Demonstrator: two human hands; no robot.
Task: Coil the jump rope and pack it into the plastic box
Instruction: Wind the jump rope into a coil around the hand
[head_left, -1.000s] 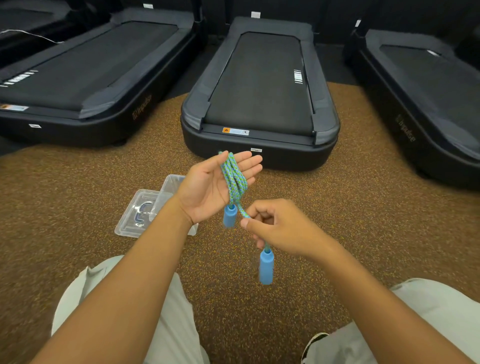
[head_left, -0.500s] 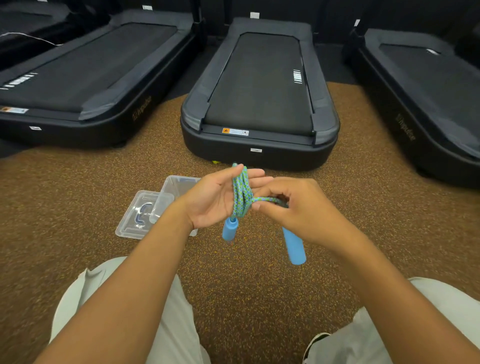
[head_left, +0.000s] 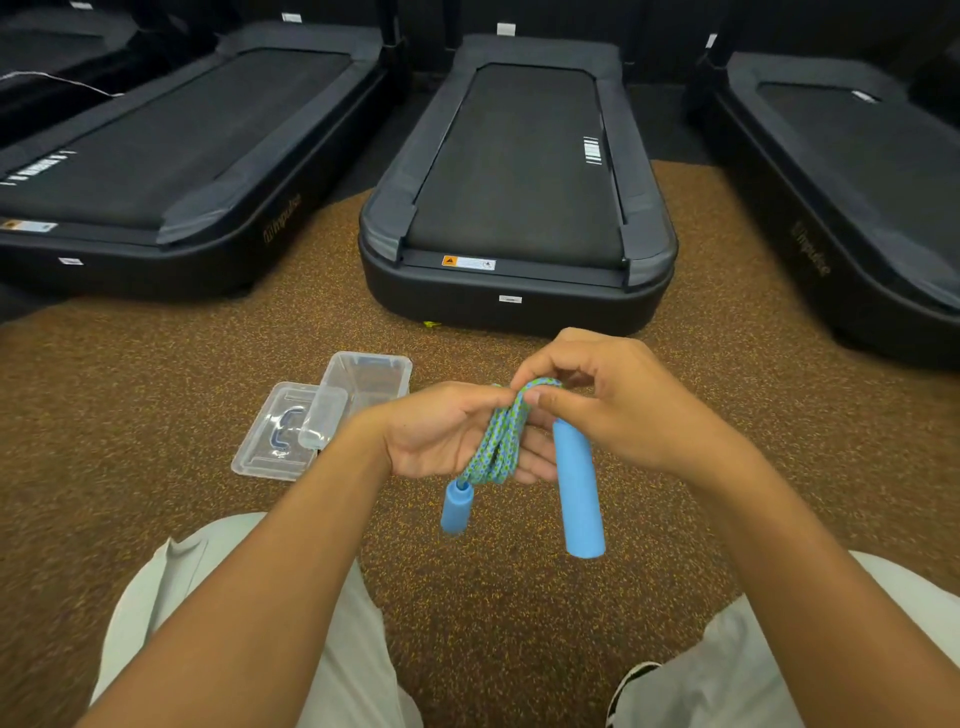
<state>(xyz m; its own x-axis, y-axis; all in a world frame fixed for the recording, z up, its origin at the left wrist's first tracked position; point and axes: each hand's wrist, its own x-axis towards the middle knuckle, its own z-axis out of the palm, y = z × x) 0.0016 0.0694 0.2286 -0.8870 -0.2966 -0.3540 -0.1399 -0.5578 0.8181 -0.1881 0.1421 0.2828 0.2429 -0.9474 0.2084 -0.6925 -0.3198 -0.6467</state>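
Rope: braided blue-green jump rope (head_left: 496, 447) bundled in loops across the left hand (head_left: 447, 434), which cups it.
Right hand (head_left: 618, 410): pinches the top loop (head_left: 540, 385); long handle (head_left: 577, 488) hangs below.
Short handle (head_left: 456, 506): dangles at 6 o'clock.
Box (head_left: 363, 389): open, empty, at 10 o'clock, lid (head_left: 278, 441) beside it.
Progress: coiling nearly done; packing left.

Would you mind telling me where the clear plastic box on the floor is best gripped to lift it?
Grip the plastic box by its long side walls just under the rim, coming from above. It lies open, mouth up, one end resting on the lid, so it sits slightly tilted. The walls are bare and the near end is closest to the left hand.
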